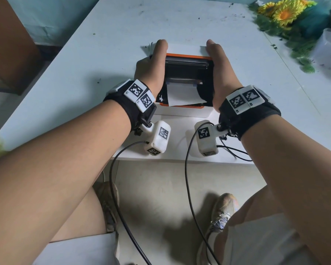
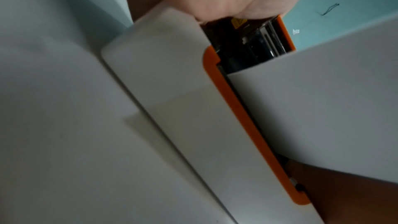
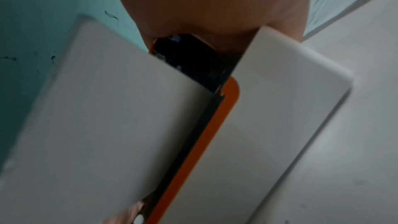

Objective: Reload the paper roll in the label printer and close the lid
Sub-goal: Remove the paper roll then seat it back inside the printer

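Printer lid (image 1: pixel 186 63) between both hands' fingers (image 1: pixel 161 47)

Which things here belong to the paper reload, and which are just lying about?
In use:
- label printer, white with orange trim
- lid, still raised
- paper coming out of the open bay
- left hand and right hand, gripping the printer's sides

Lying about:
- artificial flowers
- translucent container
- loose papers behind the printer

Pale counter (image 1: pixel 107 35); artificial sunflowers (image 1: pixel 287 14) at 2 o'clock, translucent container (image 1: pixel 329 48) beside them; brown box (image 1: pixel 10 44) at 10 o'clock.
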`<state>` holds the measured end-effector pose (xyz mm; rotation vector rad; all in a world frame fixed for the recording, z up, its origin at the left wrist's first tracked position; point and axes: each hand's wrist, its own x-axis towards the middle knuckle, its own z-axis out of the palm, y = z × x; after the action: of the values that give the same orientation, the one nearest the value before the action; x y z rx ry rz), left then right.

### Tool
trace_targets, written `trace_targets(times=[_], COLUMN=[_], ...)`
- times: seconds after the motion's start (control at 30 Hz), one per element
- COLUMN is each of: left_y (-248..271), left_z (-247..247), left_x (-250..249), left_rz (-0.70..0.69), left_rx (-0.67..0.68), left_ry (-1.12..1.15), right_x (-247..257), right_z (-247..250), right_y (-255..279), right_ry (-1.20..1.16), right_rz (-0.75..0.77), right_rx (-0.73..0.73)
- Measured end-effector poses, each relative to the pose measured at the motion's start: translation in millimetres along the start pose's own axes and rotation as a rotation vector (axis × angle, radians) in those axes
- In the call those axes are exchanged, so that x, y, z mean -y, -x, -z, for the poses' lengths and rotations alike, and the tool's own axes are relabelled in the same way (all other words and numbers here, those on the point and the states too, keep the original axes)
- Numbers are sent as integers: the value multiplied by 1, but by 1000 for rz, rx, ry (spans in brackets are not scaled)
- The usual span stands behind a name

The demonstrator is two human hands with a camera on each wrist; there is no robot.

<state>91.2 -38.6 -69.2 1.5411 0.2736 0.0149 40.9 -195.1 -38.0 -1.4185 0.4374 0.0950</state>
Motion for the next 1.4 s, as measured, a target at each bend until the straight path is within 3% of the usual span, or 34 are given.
trace_targets(times=[0.27, 0.9, 1.03, 1.4], left_y=[-1, -5, -5, -4], left_z=[1, 0, -1, 3], left_x=[0, 3, 3, 3], left_rz=[5, 3, 3, 34], left_rx=[37, 20, 18, 82], left_ry=[1, 23, 27, 80], right_x=[-2, 1, 0, 1], right_z=[-1, 4, -1, 5], right_y=[-6, 0, 3, -6], right_ry=[8, 33, 28, 30], right_rz=[-15, 36, 34, 0], right_rx=[-42, 87, 52, 122])
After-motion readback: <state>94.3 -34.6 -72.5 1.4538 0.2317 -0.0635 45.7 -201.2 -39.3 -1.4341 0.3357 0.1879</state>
